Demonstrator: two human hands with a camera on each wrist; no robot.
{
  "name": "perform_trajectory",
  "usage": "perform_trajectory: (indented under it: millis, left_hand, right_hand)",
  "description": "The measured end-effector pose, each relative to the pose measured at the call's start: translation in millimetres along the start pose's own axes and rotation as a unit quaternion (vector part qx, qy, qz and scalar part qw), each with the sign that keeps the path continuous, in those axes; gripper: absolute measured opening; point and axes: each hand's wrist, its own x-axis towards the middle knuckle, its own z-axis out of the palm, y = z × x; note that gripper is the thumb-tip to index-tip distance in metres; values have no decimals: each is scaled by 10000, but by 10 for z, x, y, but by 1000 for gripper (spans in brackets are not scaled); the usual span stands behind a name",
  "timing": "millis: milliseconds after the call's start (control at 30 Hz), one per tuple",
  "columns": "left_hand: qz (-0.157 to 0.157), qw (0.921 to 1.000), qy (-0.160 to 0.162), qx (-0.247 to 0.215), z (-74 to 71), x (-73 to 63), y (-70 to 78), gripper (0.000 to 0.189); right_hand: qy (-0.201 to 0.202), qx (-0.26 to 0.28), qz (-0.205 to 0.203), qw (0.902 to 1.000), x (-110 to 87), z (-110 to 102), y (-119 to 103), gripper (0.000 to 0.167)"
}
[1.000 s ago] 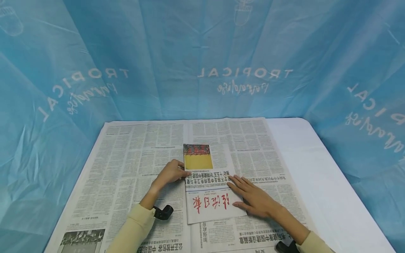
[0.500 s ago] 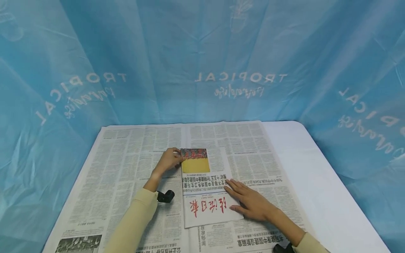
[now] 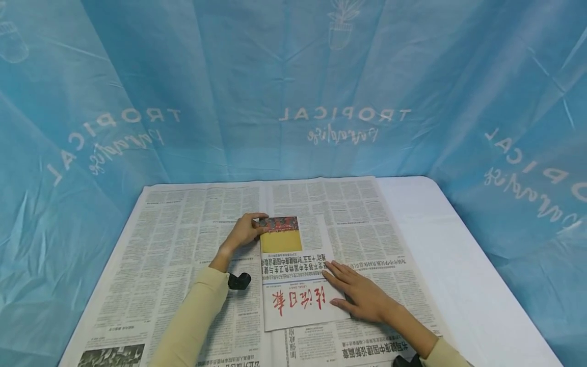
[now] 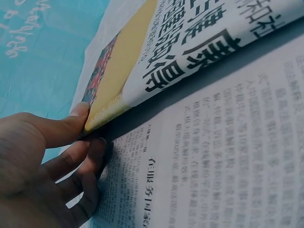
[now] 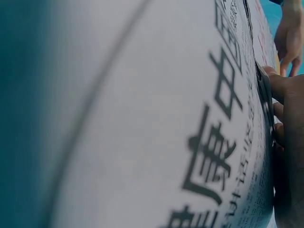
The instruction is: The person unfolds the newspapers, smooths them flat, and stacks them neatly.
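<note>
A folded newspaper (image 3: pixel 293 272) with red title characters and a yellow-and-red picture lies on a larger spread newspaper (image 3: pixel 183 265). At its far left corner, my left hand (image 3: pixel 242 232) pinches the edge. The left wrist view shows the thumb of that left hand (image 4: pixel 42 161) on top of the folded newspaper (image 4: pixel 128 71), with fingers curled under its slightly raised edge. My right hand (image 3: pixel 359 294) rests with straight, spread fingers on the right edge of the folded newspaper. In the right wrist view, only part of the right hand (image 5: pixel 289 114) shows at the right border.
The spread newspaper covers most of a white table (image 3: pixel 426 219), which shows bare along the right side. A blue curtain (image 3: pixel 257 92) with printed lettering hangs around the table's back and sides. Dark wrist devices, such as the left one (image 3: pixel 239 281), sit at both cuffs.
My left hand has slid away from me along the folded newspaper's left edge to its far corner and pinches there. The right hand stays on the right edge. The head view has shifted slightly.
</note>
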Motion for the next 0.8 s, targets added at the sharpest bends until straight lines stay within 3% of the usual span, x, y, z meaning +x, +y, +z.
perform_trajectory:
  millis: [267, 467, 600, 800]
  left_hand:
    - [-100, 9999, -89, -34, -19, 45, 17, 39]
    - [-440, 9967, -478, 477, -62, 134, 97, 31]
    - [-334, 9957, -678, 543, -61, 144, 123, 26]
    - [-8, 9956, -940, -50, -31, 101, 84, 17]
  right_hand:
    - [57, -121, -32, 9999, -4, -9, -10, 69]
    - [122, -185, -210, 9995, -7, -8, -5, 68]
    - [90, -170, -242, 9995, -3, -18, -5, 68]
    - [-28, 265, -63, 9996, 3, -61, -11, 66]
